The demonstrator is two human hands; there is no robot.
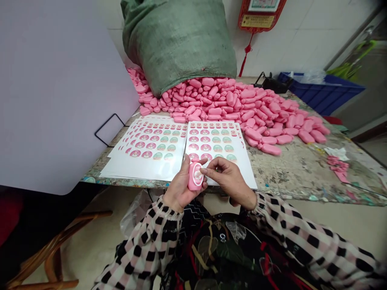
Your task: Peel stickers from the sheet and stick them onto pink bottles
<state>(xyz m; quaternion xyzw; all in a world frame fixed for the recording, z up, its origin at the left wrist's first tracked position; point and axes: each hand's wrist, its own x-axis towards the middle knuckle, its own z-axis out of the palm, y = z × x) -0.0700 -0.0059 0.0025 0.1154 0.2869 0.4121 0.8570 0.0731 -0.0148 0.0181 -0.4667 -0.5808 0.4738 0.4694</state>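
My left hand [180, 186] is wrapped round a small pink plastic bottle [191, 183], held upright just above the table's front edge. On its front face lies an oval sticker [197, 175] with a white border and pink print. The thumb and forefinger of my right hand [231, 179] come together at the sticker's right side; whether they still grip its edge or only press on it is hard to see. Beneath and behind both hands is a sheet of stickers [250, 169] with rows of pink and green ovals.
More sticker sheets [142, 166] lie fanned at the left. A big heap of pink bottles [217, 98] spills from a green sack [184, 44]. A white panel [60, 88] stands at left, a blue crate [326, 94] at back right. A pink scrunched band [337, 167] lies at right.
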